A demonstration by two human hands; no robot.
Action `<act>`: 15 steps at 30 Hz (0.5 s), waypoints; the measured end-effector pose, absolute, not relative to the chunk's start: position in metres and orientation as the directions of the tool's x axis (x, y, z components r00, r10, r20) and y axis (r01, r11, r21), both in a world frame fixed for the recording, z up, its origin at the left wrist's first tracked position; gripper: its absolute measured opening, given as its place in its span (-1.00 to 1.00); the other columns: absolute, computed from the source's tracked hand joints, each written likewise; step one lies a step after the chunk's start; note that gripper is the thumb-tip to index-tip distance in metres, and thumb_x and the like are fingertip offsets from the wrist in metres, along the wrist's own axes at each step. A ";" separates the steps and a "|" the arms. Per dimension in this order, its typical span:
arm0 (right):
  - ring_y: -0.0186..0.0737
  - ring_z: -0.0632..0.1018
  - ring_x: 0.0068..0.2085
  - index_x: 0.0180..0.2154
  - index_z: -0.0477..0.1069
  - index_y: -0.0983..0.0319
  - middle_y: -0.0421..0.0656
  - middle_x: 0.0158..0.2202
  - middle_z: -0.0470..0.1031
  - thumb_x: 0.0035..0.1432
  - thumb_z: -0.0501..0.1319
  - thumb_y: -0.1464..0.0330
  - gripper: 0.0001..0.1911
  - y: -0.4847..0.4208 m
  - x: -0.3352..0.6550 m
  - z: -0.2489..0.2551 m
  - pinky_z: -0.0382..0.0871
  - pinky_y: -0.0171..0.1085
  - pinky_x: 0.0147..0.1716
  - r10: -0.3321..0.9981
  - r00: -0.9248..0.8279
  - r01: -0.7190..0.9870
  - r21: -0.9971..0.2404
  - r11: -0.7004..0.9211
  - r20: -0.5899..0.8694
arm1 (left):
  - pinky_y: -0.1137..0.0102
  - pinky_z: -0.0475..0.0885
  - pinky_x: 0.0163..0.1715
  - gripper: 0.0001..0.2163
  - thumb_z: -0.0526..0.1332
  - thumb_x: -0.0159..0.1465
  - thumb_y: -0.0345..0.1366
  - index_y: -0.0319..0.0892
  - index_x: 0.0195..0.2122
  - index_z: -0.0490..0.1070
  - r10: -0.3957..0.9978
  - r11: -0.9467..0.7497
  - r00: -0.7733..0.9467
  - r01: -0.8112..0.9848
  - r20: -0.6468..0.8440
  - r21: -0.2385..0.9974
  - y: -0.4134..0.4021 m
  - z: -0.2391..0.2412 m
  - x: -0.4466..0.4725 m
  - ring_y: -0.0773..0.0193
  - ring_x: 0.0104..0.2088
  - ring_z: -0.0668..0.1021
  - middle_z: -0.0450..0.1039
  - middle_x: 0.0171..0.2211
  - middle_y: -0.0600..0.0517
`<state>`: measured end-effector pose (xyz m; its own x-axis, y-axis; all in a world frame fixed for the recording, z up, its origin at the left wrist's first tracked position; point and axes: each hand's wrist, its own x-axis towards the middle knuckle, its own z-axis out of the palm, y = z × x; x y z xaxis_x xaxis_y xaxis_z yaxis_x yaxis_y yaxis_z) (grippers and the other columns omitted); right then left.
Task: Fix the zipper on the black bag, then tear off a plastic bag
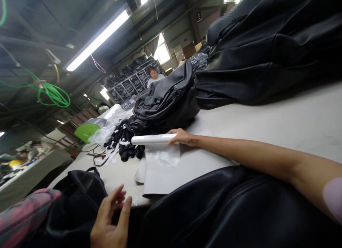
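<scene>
Right hand fingers clamped on white roll end upon the bench, left hand fingers apart, empty; trailing film beneath the grip might snag or tear.

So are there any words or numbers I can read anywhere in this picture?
None can be read.
The white roll that the right hand grips has a thin dark line of print along it, too small and blurred to read.
The left hand is open and holds nothing, and the black covers near it show no labels.
</scene>
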<state>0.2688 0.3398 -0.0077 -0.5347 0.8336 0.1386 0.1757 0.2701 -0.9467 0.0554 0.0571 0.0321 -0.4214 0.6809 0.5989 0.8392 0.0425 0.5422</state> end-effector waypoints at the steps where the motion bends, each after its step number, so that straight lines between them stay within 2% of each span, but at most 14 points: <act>1: -0.13 0.54 -0.07 0.12 0.41 0.36 -0.02 -0.03 0.53 -0.03 0.33 0.35 -0.38 0.340 0.274 -0.005 0.44 -0.33 -0.15 0.812 -0.567 0.104 -0.966 0.235 0.137 | 0.13 0.55 0.02 -0.43 0.22 0.25 0.24 -0.08 0.09 0.45 0.662 -0.017 -0.293 0.914 0.690 0.404 0.075 0.037 0.054 0.03 -0.12 0.61 0.52 -0.02 -0.07; 3: -0.19 0.54 -0.11 0.11 0.41 0.31 -0.07 -0.06 0.54 -0.10 0.34 0.33 -0.33 0.339 0.286 -0.001 0.45 -0.36 -0.21 0.753 -0.641 -0.022 -0.985 0.172 0.146 | -0.03 0.42 0.17 -0.37 0.19 0.32 0.18 -0.18 0.24 0.32 0.587 -0.106 0.035 0.994 0.809 0.034 0.110 0.050 0.057 -0.14 0.13 0.49 0.37 0.17 -0.23; 5: -0.23 0.54 -0.16 0.04 0.46 0.29 -0.12 -0.13 0.54 -0.22 0.41 0.33 -0.32 0.336 0.296 0.001 0.45 -0.39 -0.25 0.675 -0.719 -0.144 -0.986 0.085 0.163 | -0.14 0.18 0.33 -0.35 0.21 0.37 0.01 -0.27 0.36 0.15 0.528 -0.138 0.327 0.944 0.784 -0.300 0.139 0.062 0.065 -0.25 0.37 0.20 0.10 0.34 -0.38; 6: -0.25 0.53 -0.19 -0.01 0.49 0.29 -0.14 -0.17 0.54 -0.28 0.45 0.35 -0.32 0.335 0.299 0.002 0.44 -0.41 -0.27 0.636 -0.752 -0.193 -0.980 0.041 0.175 | -0.18 0.06 0.36 -0.35 0.25 0.37 -0.07 -0.28 0.37 0.12 0.523 -0.143 0.425 0.898 0.739 -0.416 0.151 0.067 0.071 -0.29 0.41 0.09 0.00 0.38 -0.41; 7: -0.27 0.52 -0.22 -0.05 0.50 0.30 -0.16 -0.21 0.53 -0.34 0.49 0.38 -0.32 0.334 0.302 0.003 0.44 -0.42 -0.30 0.600 -0.778 -0.233 -0.973 0.002 0.187 | -0.21 -0.01 0.37 -0.38 0.28 0.35 -0.17 -0.28 0.36 0.15 0.539 -0.153 0.490 0.857 0.685 -0.492 0.160 0.071 0.077 -0.30 0.41 0.08 0.00 0.38 -0.42; 8: -0.28 0.51 -0.24 -0.09 0.52 0.31 -0.16 -0.24 0.52 -0.38 0.52 0.41 -0.33 0.333 0.303 0.004 0.43 -0.43 -0.32 0.573 -0.795 -0.262 -0.965 -0.027 0.200 | -0.22 0.00 0.37 -0.44 0.30 0.33 -0.27 -0.29 0.31 0.23 0.580 -0.165 0.517 0.831 0.629 -0.531 0.168 0.073 0.083 -0.31 0.37 0.18 0.11 0.33 -0.41; 9: -0.29 0.51 -0.27 -0.12 0.52 0.32 -0.17 -0.27 0.52 -0.41 0.54 0.43 -0.33 0.332 0.303 0.006 0.43 -0.44 -0.35 0.568 -0.795 -0.289 -0.956 -0.044 0.214 | -0.21 0.10 0.33 -0.51 0.30 0.31 -0.36 -0.30 0.26 0.30 0.647 -0.168 0.497 0.833 0.578 -0.527 0.174 0.074 0.088 -0.30 0.29 0.32 0.28 0.23 -0.37; 10: -0.30 0.50 -0.29 -0.13 0.52 0.31 -0.18 -0.29 0.51 -0.40 0.55 0.43 -0.35 0.333 0.302 0.008 0.43 -0.43 -0.37 0.589 -0.774 -0.325 -0.944 -0.056 0.231 | -0.18 0.24 0.25 -0.57 0.28 0.30 -0.40 -0.29 0.20 0.35 0.727 -0.153 0.426 0.865 0.538 -0.478 0.180 0.074 0.091 -0.26 0.16 0.45 0.40 0.12 -0.31; 11: -0.30 0.50 -0.32 -0.13 0.51 0.30 -0.19 -0.31 0.51 -0.37 0.57 0.41 -0.36 0.333 0.302 0.011 0.44 -0.42 -0.37 0.623 -0.743 -0.374 -0.924 -0.083 0.245 | -0.13 0.37 0.13 -0.60 0.28 0.30 -0.38 -0.27 0.16 0.39 0.803 -0.117 0.311 0.919 0.509 -0.377 0.185 0.073 0.093 -0.22 0.02 0.53 0.48 -0.01 -0.24; 12: -0.30 0.50 -0.33 -0.12 0.50 0.29 -0.20 -0.30 0.51 -0.33 0.58 0.39 -0.37 0.334 0.302 0.014 0.46 -0.40 -0.36 0.663 -0.703 -0.440 -0.890 -0.120 0.258 | -0.05 0.46 0.00 -0.63 0.29 0.29 -0.33 -0.23 0.13 0.41 0.863 -0.067 0.159 0.977 0.480 -0.203 0.189 0.071 0.095 -0.18 -0.10 0.57 0.52 -0.11 -0.17; 13: -0.31 0.51 -0.33 -0.11 0.49 0.27 -0.20 -0.28 0.52 -0.28 0.58 0.37 -0.38 0.336 0.302 0.017 0.48 -0.38 -0.33 0.703 -0.658 -0.510 -0.846 -0.154 0.268 | 0.03 0.49 -0.09 -0.62 0.30 0.29 -0.23 -0.20 0.11 0.41 0.896 -0.016 -0.006 0.999 0.444 0.046 0.193 0.069 0.095 -0.14 -0.16 0.58 0.53 -0.15 -0.14; 14: -0.31 0.52 -0.31 -0.09 0.48 0.26 -0.19 -0.25 0.53 -0.21 0.57 0.37 -0.41 0.338 0.303 0.020 0.49 -0.38 -0.29 0.738 -0.618 -0.567 -0.804 -0.181 0.270 | 0.11 0.50 -0.15 -0.59 0.32 0.26 -0.12 -0.18 0.08 0.41 0.903 0.032 -0.173 0.940 0.394 0.341 0.197 0.066 0.095 -0.10 -0.17 0.58 0.53 -0.16 -0.11; 15: -0.32 0.53 -0.28 -0.07 0.49 0.26 -0.17 -0.20 0.54 -0.12 0.55 0.36 -0.47 0.340 0.305 0.023 0.50 -0.39 -0.26 0.760 -0.598 -0.594 -0.777 -0.207 0.255 | 0.19 0.50 -0.19 -0.56 0.33 0.22 -0.04 -0.18 0.04 0.41 0.891 0.056 -0.316 0.788 0.325 0.613 0.200 0.063 0.095 -0.05 -0.18 0.58 0.54 -0.17 -0.09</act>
